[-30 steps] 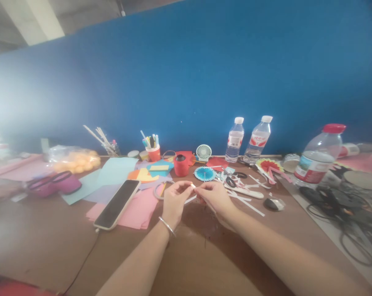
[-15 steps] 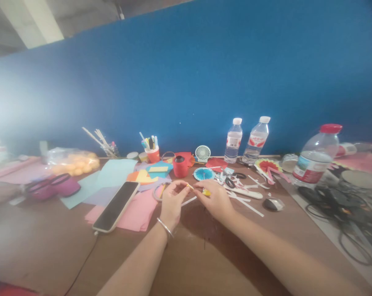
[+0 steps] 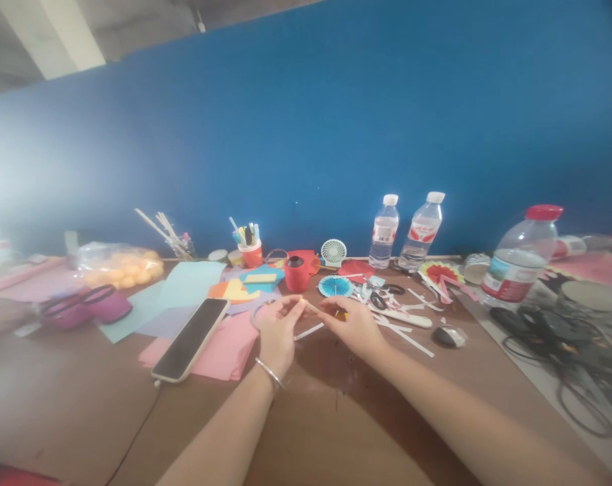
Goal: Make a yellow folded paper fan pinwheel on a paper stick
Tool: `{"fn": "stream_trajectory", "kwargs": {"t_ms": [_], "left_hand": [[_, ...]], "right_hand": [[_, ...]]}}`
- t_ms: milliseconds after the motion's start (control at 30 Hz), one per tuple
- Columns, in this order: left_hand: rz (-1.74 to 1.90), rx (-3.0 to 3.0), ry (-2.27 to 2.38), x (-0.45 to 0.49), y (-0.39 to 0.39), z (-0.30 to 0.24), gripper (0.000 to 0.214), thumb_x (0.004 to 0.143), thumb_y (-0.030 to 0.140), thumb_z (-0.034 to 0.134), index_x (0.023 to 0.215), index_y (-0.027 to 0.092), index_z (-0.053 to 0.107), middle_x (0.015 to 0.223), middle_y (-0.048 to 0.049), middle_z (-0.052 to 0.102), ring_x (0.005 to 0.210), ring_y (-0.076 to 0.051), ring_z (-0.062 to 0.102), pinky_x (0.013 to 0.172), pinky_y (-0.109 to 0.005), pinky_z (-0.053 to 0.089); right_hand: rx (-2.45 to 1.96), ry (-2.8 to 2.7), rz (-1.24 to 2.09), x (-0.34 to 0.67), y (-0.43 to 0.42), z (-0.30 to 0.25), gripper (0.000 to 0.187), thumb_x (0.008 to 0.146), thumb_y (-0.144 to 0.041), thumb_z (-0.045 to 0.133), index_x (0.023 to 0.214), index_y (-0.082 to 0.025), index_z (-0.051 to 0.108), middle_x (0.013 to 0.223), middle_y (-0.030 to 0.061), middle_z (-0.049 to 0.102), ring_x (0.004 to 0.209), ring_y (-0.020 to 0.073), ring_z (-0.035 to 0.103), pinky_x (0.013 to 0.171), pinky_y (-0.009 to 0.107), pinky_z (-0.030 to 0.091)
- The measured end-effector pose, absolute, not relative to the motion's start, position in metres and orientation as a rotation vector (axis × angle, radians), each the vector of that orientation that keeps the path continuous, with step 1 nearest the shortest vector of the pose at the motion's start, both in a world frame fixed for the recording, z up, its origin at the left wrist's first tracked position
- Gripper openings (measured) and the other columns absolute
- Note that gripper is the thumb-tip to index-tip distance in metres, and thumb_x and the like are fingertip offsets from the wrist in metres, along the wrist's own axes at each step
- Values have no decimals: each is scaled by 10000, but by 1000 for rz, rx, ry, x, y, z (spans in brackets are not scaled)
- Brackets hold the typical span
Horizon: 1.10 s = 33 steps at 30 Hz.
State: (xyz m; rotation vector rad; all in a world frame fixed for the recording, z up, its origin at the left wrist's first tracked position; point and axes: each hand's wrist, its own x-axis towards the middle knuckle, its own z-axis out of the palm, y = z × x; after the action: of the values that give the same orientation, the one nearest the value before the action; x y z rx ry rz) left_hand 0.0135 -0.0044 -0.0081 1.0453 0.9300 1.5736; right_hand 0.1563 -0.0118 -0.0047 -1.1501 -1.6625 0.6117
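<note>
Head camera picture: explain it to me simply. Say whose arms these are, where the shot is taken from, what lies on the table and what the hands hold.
The picture comes from a camera worn on a person's head, looking forward and down, so the two bare arms are that person's own. The left hand, with a bangle at the wrist, and the right hand meet over the brown table and pinch a small thin strip between their fingertips. It is too small to tell exactly what it is. Around them lie a phone on pink paper, coloured sheets, a red cup, a small fan, scissors, white paper strips and three water bottles, the largest at the right. A blue wall stands behind.
</note>
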Motion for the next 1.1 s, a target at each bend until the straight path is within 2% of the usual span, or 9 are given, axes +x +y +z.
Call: {"fn": "stream_trajectory", "kwargs": {"t_ms": [100,200,367,533,667,867,967,1100], "left_hand": [[1649,912,904,9,1,-11,236,598,191,666,808,121,585,708,-12,607,617,-78,565,661,-228,447],[1676,817,868,8,4,-13,255,573,174,681,807,124,591,703,-2,601,610,-66,558,654,-212,440],[1651,824,902,8,5,-15,187,573,164,656,741,124,583,673,0,583,607,-79,555,626,-208,433],[1360,1226,1046,6,1,-18,70,586,115,536,647,149,531,577,32,514,514,-86,497,512,-198,386],[1122,1613,1043,9,-6,-14,106,550,68,509,606,157,522,573,38,506,555,-94,478,526,-195,358],[978,1634,975,12,-12,-10,55,633,183,558,624,152,513,565,28,510,513,-96,464,498,-203,358],[1046,1536,935,13,-10,-7,112,699,258,538,689,147,540,661,-1,548,612,-114,508,584,-222,400],[1129,1255,842,13,-8,-4,167,706,304,556,778,154,549,760,-15,562,693,-126,532,640,-245,426]], "right_hand": [[-1159,-1551,783,159,-6,-8,175,672,-320,569,753,-177,631,683,18,633,608,145,555,570,252,424],[-1119,-1457,894,160,-3,-10,238,649,-333,583,812,-164,626,712,24,633,571,131,540,527,247,429],[-1119,-1376,856,164,-2,-12,262,648,-349,584,826,-162,623,661,21,611,583,140,545,566,264,451],[-1036,-1213,892,165,2,-12,278,660,-333,578,890,-176,571,683,11,599,575,126,543,569,253,451],[-918,-1089,1013,163,3,-8,373,639,-289,609,977,-189,487,639,-24,564,558,111,529,558,243,447],[-792,-1027,1103,158,-2,-3,487,588,-193,650,1009,-230,408,800,-14,530,620,101,546,569,229,462],[-772,-1066,1102,156,-4,-3,520,577,-170,651,1016,-251,383,854,-21,474,580,77,535,557,228,467],[-789,-1209,1086,153,-5,-8,495,555,-172,666,954,-251,384,858,-35,432,555,66,526,516,216,454]]}}
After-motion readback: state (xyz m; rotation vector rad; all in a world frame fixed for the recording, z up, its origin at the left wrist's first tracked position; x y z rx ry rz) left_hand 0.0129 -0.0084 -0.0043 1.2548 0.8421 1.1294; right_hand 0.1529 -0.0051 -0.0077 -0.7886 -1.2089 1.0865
